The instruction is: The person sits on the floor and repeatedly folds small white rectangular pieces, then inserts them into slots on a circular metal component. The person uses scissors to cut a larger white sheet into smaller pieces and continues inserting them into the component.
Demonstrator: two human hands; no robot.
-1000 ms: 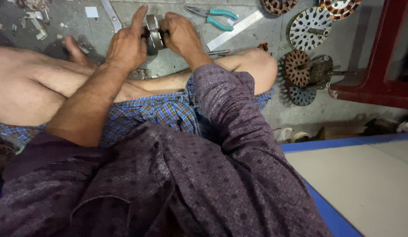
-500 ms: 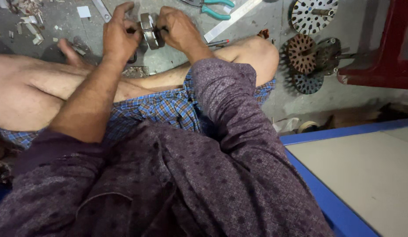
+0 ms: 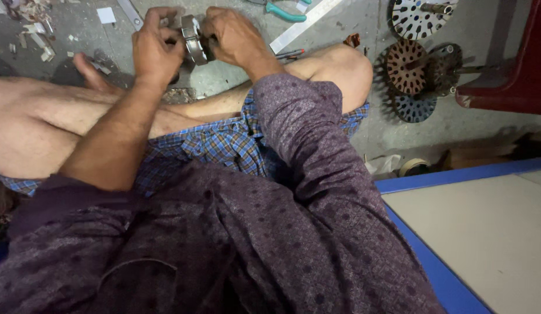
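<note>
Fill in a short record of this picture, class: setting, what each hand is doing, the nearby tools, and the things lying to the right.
Setting: person sitting cross-legged on a grey floor
Left hand: grips the left side of a round metal part
Right hand: grips the same part from the right
Tools: green-handled pliers and a flat white strip beyond the hands
To the right: slotted metal discs, red chair

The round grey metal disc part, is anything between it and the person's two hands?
Nothing visible: the left hand and right hand both grip the round grey metal disc part directly, one on each side.
</note>
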